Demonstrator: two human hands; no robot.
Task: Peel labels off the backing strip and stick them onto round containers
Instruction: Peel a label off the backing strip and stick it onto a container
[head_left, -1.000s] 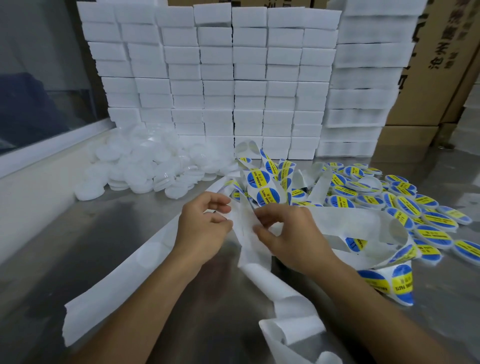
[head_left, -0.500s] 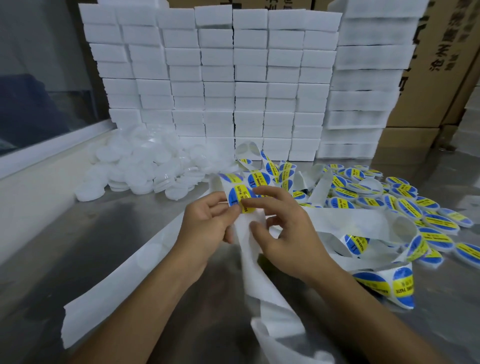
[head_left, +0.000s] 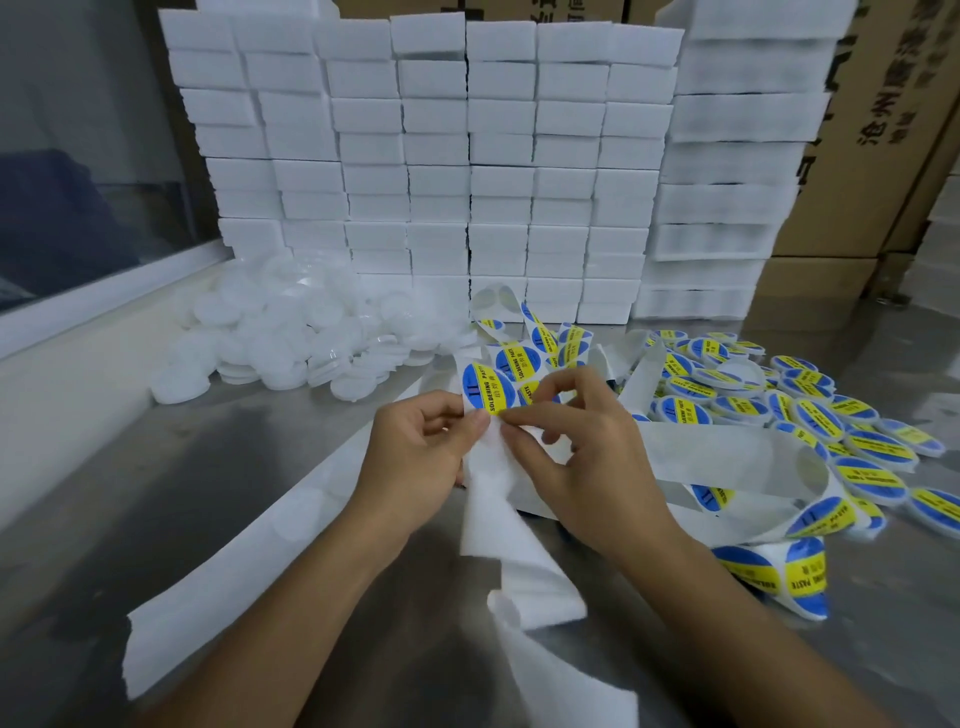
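A long white backing strip (head_left: 498, 525) winds across the steel table, with round blue-and-yellow labels on its far part. My left hand (head_left: 415, 457) grips the strip just below the nearest label (head_left: 485, 392). My right hand (head_left: 576, 457) pinches the lower edge of that label between thumb and forefinger. A heap of plain white round containers (head_left: 311, 332) lies at the back left. Several labelled containers (head_left: 810, 415) are spread at the right.
A wall of stacked white boxes (head_left: 467, 156) stands at the back, with cardboard cartons (head_left: 883, 130) to its right. A window ledge (head_left: 93, 296) runs along the left. Emptied backing strip (head_left: 244, 561) trails toward the front left over the steel table (head_left: 208, 467).
The strip has been drawn toward me, bringing a fresh label up between my hands. My right thumb and forefinger have moved onto that label's lower edge.
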